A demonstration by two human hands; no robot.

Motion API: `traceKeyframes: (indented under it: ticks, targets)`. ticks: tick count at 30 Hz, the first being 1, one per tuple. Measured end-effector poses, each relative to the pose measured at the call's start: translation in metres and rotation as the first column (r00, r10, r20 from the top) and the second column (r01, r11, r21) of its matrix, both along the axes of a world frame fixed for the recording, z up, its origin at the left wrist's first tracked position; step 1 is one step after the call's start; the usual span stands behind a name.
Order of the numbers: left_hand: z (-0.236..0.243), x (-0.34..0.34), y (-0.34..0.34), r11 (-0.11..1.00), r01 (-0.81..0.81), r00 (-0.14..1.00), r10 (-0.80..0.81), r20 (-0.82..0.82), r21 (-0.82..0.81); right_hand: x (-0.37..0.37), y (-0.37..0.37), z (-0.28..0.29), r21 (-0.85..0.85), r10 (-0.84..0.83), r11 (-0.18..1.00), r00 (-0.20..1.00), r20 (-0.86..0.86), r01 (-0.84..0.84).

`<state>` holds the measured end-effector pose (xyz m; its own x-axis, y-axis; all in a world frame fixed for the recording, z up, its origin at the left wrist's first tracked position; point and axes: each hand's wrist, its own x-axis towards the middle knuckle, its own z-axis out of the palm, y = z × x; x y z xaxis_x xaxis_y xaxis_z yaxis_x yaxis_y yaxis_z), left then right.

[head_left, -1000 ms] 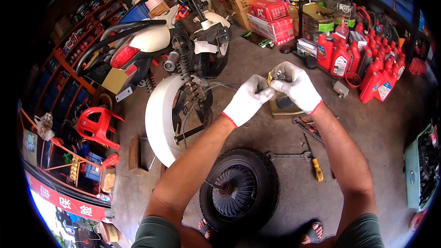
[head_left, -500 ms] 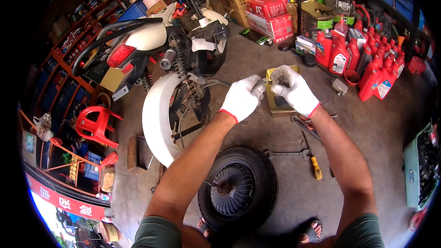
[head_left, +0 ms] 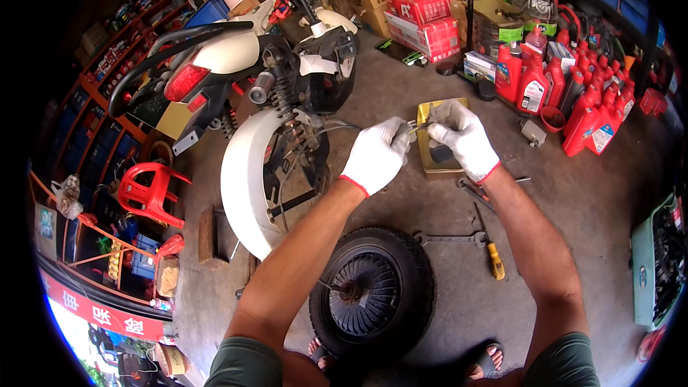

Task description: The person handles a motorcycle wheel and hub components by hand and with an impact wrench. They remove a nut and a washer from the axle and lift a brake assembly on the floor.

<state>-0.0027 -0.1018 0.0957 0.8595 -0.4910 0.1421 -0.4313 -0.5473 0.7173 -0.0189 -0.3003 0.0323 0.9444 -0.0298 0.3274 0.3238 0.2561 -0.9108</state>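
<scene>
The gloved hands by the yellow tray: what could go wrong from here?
The small part between the gloved left hand and right hand could slip, perhaps into the yellow tray or onto the floor. The wrench and screwdriver lie loose ahead of the sandalled right foot, so a step forward might land on them.

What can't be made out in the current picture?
All in the head view:
Small metal piece: too small, partly covered by the gloved left hand and right hand.
Yellow tin: the right hand covers part of its inside.
Wheel: left forearm overlaps its upper-left edge.
Teal box: contents too dark and jumbled.
</scene>
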Motion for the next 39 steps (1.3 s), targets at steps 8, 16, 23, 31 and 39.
traceKeyframes:
  ticks: [8,16,23,31,39]
  targets:
    - [-0.019,-0.002,0.011,0.994,0.024,0.994,-0.035,-0.099,-0.105,0.000,-0.011,-0.003,-0.001,0.271,0.962,0.955,-0.119,-0.273]
    - [-0.023,0.009,0.011,0.991,0.091,0.984,-0.106,0.146,0.101,0.005,-0.016,-0.007,-0.112,0.356,0.922,0.924,-0.141,-0.372]
    - [-0.026,0.004,0.014,0.984,0.075,0.916,-0.132,0.380,0.160,0.000,-0.004,-0.019,0.031,0.310,0.951,0.943,-0.124,-0.308]
    - [-0.035,0.005,0.016,0.991,0.100,0.884,-0.131,0.448,0.092,0.003,-0.002,-0.028,0.013,0.299,0.954,0.945,-0.135,-0.300]
    - [-0.033,0.002,0.023,0.989,0.099,0.896,-0.137,0.423,0.112,-0.004,0.003,-0.014,-0.194,0.200,0.951,0.957,-0.208,-0.241]
